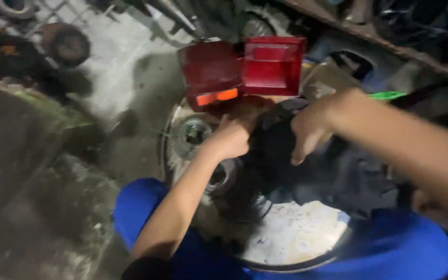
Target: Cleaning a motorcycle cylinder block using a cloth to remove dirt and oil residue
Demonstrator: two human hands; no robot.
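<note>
Watching from the side, both hands are down on a black rubbery part point(286, 150) that sits over the back wheel point(286, 243) of a small motorbike, just under the red tail light point(245, 67). The left hand point(230, 139) is balled up in a fist against the near edge of the black part, fingers curled tight, though I honestly can't tell if there's something pinched inside or if it's just pushing. The right hand point(311, 127) comes in from the other side with fingers bent downward, hooked over the top edge like it's gripping a lip. The shot's blurry, so take that loosely. My guess is the black piece is floppy-but-stubborn, like a mudguard or thick rubber flap: light, bends rather than snaps, probably greasy, so grab it by the edges where there's a fold to hook. The tail light looks like brittle plastic, I'd keep knuckles off it. The wheel rim seems heavy and rigid, resting between the person's blue-trousered knees point(146, 207) on a grimy concrete floor point(53, 223).
</note>
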